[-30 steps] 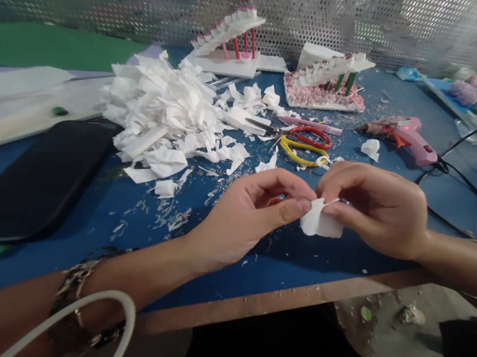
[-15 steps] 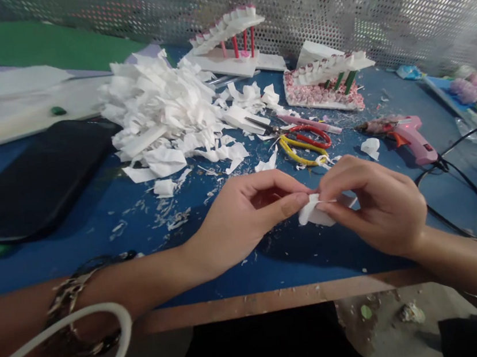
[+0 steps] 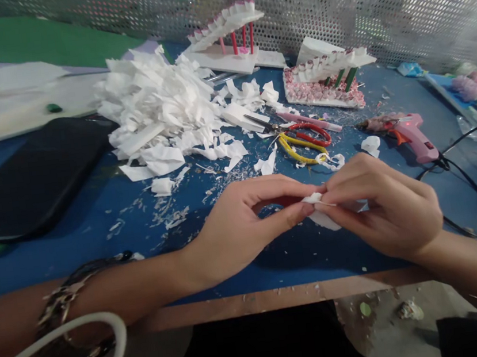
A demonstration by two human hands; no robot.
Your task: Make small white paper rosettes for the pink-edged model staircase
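Above the front part of the blue table, my two hands meet at a small piece of white paper [image 3: 324,221]. My left hand [image 3: 248,223] pinches its left end between thumb and fingertips. From the other side, my right hand [image 3: 383,207] grips it with thumb and forefinger, and its fingers cover part of the paper. The paper is creased where the fingertips meet, and a loose flap hangs below. Just beyond my hands lie scissors [image 3: 303,142] with one red and one yellow handle. A large heap of white paper strips [image 3: 164,106] stands behind to the left.
A pink glue gun [image 3: 411,134] with a black cord [image 3: 475,196] lies at right. Two white models on posts, one with red posts [image 3: 220,27] and one with green [image 3: 329,66], stand at the back. A black phone-like slab [image 3: 34,180] lies left. Scraps litter the blue table [image 3: 215,274].
My right hand has shifted slightly right and its wrist has turned a little. The paper's left part is now tucked between the fingertips, with less of it showing.
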